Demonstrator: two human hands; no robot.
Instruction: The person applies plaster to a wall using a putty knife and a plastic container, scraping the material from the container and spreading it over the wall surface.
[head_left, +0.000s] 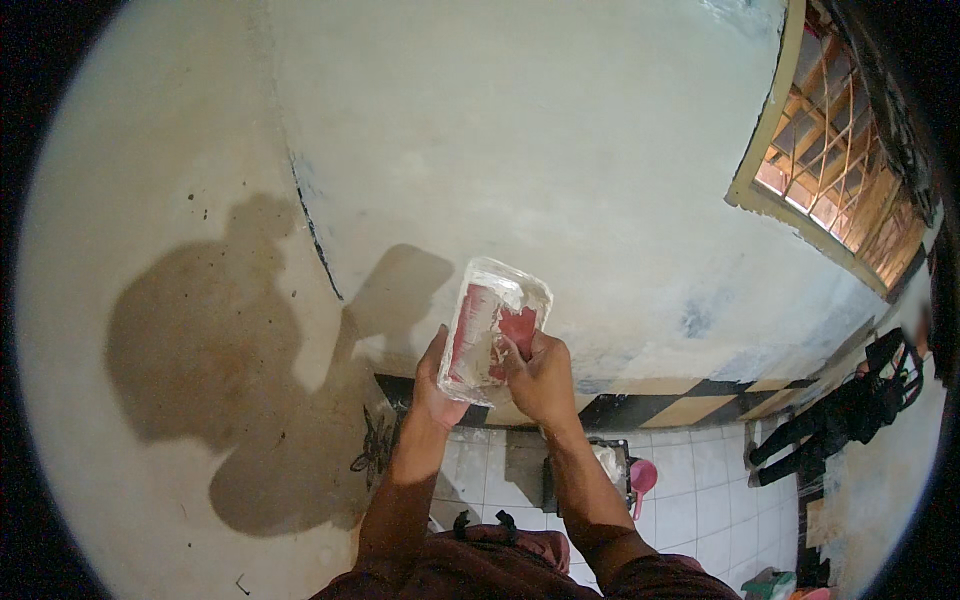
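A shallow rectangular tray (545, 290), smeared with white putty and showing red patches, is held up in front of the wall. My left hand (436, 385) grips it by its lower left side, with the fingers partly hidden beneath. Closed over the tray is my right hand (543, 380), its thumb pressed on a red putty scraper (517, 327) caked with putty. The scraper lies inside the tray, and its lower part is hidden by the hand and putty.
A patchy pale wall (560, 150) rises ahead, with a dark crack (317, 240) near its corner. A barred window (840, 150) is upper right. On the tiled floor (695, 490) are a black tub (627, 462) and a pink dipper (643, 475). A dark-clothed person (840, 410) stands at right.
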